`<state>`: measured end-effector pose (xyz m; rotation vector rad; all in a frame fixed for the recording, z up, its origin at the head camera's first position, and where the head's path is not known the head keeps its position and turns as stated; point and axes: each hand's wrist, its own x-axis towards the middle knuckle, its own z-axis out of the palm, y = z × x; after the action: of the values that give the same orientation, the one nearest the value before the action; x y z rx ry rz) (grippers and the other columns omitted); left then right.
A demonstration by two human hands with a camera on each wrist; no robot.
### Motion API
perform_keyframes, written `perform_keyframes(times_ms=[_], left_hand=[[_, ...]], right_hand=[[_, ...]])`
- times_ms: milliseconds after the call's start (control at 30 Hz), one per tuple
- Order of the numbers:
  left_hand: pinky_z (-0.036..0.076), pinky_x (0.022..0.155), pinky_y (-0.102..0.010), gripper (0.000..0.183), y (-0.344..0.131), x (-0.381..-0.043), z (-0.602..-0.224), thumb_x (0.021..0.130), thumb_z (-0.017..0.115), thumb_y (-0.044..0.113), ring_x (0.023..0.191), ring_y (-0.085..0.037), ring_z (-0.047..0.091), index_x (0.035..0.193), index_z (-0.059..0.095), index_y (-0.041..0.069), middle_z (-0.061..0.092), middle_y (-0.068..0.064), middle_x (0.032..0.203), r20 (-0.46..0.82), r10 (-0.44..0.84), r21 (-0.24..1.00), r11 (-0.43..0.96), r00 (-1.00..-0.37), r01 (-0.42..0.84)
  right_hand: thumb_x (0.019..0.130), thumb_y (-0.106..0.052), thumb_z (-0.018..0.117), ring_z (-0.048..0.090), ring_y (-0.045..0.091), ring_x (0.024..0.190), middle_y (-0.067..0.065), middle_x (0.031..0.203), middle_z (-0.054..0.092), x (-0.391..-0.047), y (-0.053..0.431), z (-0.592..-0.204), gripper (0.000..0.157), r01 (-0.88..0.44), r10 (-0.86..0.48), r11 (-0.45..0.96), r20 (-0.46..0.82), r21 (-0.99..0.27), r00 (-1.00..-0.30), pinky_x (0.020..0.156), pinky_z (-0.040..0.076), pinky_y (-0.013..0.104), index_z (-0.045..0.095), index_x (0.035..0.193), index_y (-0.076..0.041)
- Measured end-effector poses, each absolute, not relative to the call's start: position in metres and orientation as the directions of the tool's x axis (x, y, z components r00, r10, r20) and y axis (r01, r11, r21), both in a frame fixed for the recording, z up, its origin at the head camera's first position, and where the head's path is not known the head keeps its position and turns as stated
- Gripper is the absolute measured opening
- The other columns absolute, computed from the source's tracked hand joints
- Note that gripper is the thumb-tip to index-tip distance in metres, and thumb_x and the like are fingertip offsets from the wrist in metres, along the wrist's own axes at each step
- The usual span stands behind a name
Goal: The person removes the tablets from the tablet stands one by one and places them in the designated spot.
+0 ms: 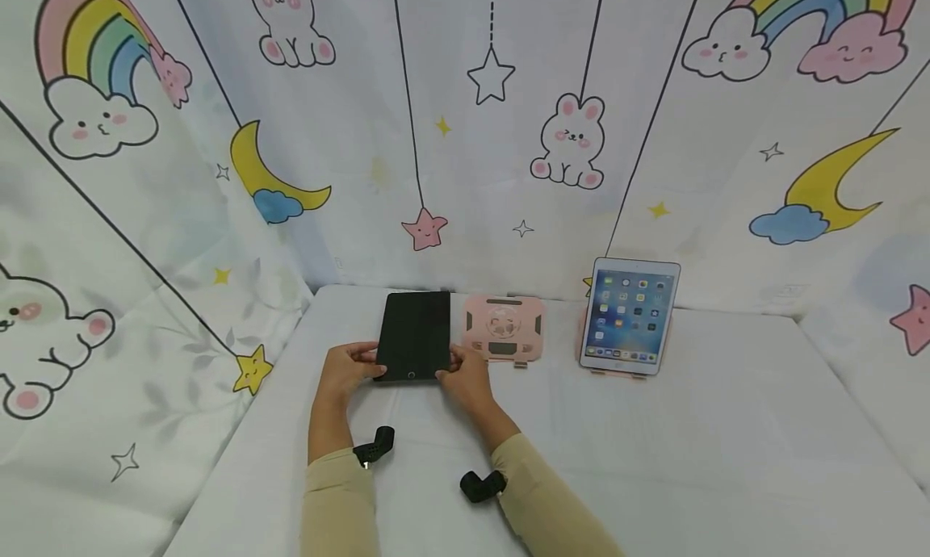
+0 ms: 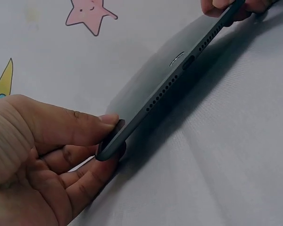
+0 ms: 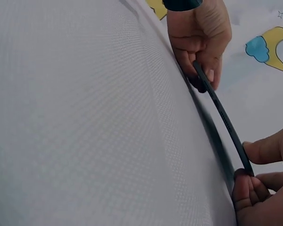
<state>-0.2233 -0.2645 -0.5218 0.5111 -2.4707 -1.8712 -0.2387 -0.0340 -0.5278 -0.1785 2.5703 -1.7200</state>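
A black tablet [image 1: 414, 335] with a dark screen lies between my two hands. My left hand [image 1: 346, 371] pinches its near left corner, thumb on top and fingers underneath. At the near right corner my right hand [image 1: 467, 377] pinches it the same way. In the left wrist view the tablet's edge [image 2: 179, 75], with speaker holes and a charging port, is raised a little over the white cloth and casts a shadow. The right wrist view shows this edge [image 3: 226, 117] side-on, a hand at each end. The tablet's underside is hidden.
Just right of the black tablet is a pink tablet stand [image 1: 504, 328]. Farther right, a white tablet [image 1: 630, 316] with a lit screen leans on another pink stand, mostly hidden. A white cloth [image 1: 690, 460] covers the table, and a printed curtain [image 1: 501, 169] hangs behind it.
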Motion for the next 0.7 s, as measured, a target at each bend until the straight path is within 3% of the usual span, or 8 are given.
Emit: perform_keyframes(times_ms=[100,333,633,700], left_hand=[[0.053,0.076,-0.022,0.058,-0.262,-0.224,-0.519,0.071,0.081,-0.003,0.086,-0.012,0.066,0.126,0.065,0.006,0.073,-0.01,0.103,-0.207,-0.263,0.924,0.265,-0.942,-0.277],[0.052,0.096,-0.042,0.057,-0.258,-0.22,-0.512,0.071,0.081,-0.001,0.108,-0.028,0.065,0.125,0.066,0.01,0.074,-0.012,0.109,-0.207,-0.311,0.876,0.362,-0.928,-0.317],[0.051,0.096,-0.046,0.054,-0.254,-0.218,-0.506,0.07,0.082,0.0,0.109,-0.032,0.065,0.122,0.068,0.008,0.073,-0.014,0.111,-0.201,-0.334,0.844,0.418,-0.921,-0.336],[0.05,0.097,-0.047,0.052,-0.254,-0.217,-0.507,0.071,0.082,0.002,0.109,-0.032,0.065,0.12,0.069,0.008,0.073,-0.014,0.112,-0.196,-0.339,0.833,0.437,-0.92,-0.338]], right_hand=[[0.076,0.001,0.077,0.052,0.013,0.083,0.006,0.091,0.057,-0.238,-0.032,-0.526,0.059,-0.07,-0.138,0.4,0.016,-0.914,-0.99,0.075,0.049,0.026,0.056,0.131,0.008],[0.076,-0.005,0.078,0.049,0.014,0.075,0.002,0.079,0.052,-0.238,-0.034,-0.523,0.057,-0.075,-0.162,0.497,-0.008,-0.865,-0.987,0.071,0.044,0.029,0.059,0.129,0.007],[0.073,-0.004,0.074,0.052,0.018,0.073,0.01,0.08,0.063,-0.236,-0.043,-0.526,0.051,-0.061,-0.097,0.52,0.012,-0.852,-0.995,0.067,0.048,0.032,0.064,0.122,0.008],[0.073,-0.002,0.073,0.057,0.02,0.081,0.016,0.092,0.067,-0.234,-0.044,-0.527,0.052,-0.068,-0.098,0.52,0.02,-0.851,-0.995,0.073,0.053,0.035,0.063,0.122,0.01]])
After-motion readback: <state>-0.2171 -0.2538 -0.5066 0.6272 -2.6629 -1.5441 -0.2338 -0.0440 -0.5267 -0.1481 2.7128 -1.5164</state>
